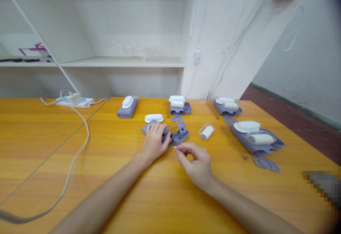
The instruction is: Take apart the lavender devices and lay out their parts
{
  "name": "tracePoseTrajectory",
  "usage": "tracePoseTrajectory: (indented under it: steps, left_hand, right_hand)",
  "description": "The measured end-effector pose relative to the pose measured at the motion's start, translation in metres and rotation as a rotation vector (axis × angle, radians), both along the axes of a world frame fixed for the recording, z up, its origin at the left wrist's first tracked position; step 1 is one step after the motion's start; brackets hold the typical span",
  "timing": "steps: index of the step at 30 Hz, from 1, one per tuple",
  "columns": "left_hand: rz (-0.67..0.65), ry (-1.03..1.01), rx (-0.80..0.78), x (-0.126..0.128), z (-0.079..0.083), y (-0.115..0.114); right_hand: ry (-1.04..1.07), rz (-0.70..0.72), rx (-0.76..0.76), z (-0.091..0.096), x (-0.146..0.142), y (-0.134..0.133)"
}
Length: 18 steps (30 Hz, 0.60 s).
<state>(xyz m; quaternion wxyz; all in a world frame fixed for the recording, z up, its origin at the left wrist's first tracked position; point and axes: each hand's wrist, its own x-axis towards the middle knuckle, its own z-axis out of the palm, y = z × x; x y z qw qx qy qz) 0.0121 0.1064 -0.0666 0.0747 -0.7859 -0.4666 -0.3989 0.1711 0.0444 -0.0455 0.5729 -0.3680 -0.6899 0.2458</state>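
My left hand (156, 139) is closed around a grey-purple plastic housing (147, 126), which lies on the table and is partly hidden under the fingers. Just right of it stands an open grey-purple tray (183, 140) with a flat cut-out plastic piece (182, 128) leaning in it. A coil spring (173, 126) lies behind, between housing and tray. My right hand (196, 163) pinches between thumb and forefinger a tiny white piece (175, 147), too small to name, in front of the tray. Behind my left hand sits a white oval brush-like part (153, 118).
A translucent tray with a white roller (207, 132) lies to the right. Similar part sets with springs stand farther right (253, 138) and at the back (177, 104). One purple housing with a white top (128, 107) stands back left. A power strip (76, 101) trails a cable (80, 148) across the left.
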Motion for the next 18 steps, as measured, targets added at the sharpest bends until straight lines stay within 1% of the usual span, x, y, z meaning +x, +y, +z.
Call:
tracePoseTrajectory:
  steps: [3,7,14,18]
  left_hand:
    - [-0.006,0.0,0.001,0.0,0.0,-0.001]
    - [-0.007,0.001,-0.011,0.0,0.001,-0.002]
    - [-0.009,-0.006,-0.013,0.0,0.0,-0.002]
    - [-0.015,-0.012,-0.01,0.001,0.0,-0.001]
  right_hand:
    - [0.009,0.006,-0.001,0.005,-0.003,-0.009]
    - [0.05,0.001,-0.024,0.007,-0.005,-0.016]
    - [0.097,0.006,-0.003,0.009,-0.006,-0.022]
    - [0.129,0.049,0.014,0.015,-0.006,-0.026]
